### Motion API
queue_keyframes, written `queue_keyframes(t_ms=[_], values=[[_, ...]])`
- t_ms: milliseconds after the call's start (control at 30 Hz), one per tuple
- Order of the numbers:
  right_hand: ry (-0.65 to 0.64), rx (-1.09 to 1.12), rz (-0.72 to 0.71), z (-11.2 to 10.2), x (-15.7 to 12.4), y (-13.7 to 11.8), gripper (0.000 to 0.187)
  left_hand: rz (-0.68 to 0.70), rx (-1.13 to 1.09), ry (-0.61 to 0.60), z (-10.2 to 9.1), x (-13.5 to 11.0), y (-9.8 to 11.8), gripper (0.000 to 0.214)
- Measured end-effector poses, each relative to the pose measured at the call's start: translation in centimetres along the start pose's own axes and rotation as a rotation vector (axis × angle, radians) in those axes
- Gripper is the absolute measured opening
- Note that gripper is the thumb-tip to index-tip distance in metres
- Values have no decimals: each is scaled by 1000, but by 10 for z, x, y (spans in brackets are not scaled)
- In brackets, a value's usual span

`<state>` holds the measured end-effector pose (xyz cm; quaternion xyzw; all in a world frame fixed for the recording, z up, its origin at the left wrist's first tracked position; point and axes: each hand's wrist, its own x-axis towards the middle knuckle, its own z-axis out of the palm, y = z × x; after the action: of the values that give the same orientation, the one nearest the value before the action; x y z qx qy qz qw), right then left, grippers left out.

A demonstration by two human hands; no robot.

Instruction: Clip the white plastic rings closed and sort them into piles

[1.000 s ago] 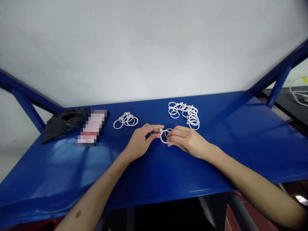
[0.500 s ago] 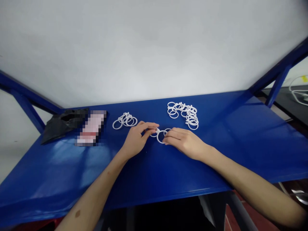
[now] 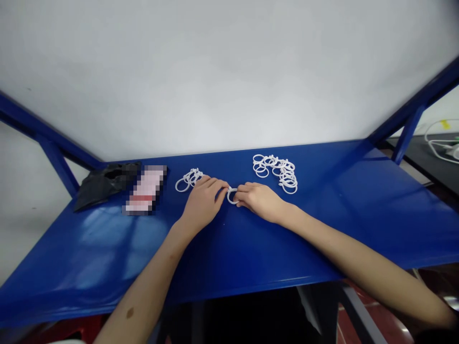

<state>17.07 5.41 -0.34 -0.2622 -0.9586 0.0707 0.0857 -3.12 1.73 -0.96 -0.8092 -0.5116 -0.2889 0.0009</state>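
While one white ring (image 3: 228,197), handling apparently unfinished, is pinched in the closed grip of left hand (image 3: 203,200) and right hand (image 3: 263,200), a smaller ring cluster (image 3: 185,178) lies left of it, a larger ring cluster (image 3: 286,172) beyond-right, finished share undeterminable.

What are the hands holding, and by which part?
A white ring: the left hand at its knobbed edge, the right hand by its right side.

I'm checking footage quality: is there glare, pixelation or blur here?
Head view: pale glare at left on the blue table, crossed by darker bands; head view: coarse blocks cover the pink object; head view: the ring between left hand and right hand is too small to judge for blur.
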Motion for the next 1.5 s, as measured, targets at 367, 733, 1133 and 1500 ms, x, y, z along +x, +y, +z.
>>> queue_keyframes(t_ms=[367,733,1133,1500], values=[[209,-193,-56,0,-21,-5,27,115,-47,-236,8,-8,20,10],[155,-206,-88,-8,-24,1,18,326,-11,-71,9,-8,7,32],[222,-359,4,-3,-18,-11,25,261,135,-8,20,-4,15,30],[285,-386,146,3,-16,-22,24,63,53,-17,21,-7,26,24]])
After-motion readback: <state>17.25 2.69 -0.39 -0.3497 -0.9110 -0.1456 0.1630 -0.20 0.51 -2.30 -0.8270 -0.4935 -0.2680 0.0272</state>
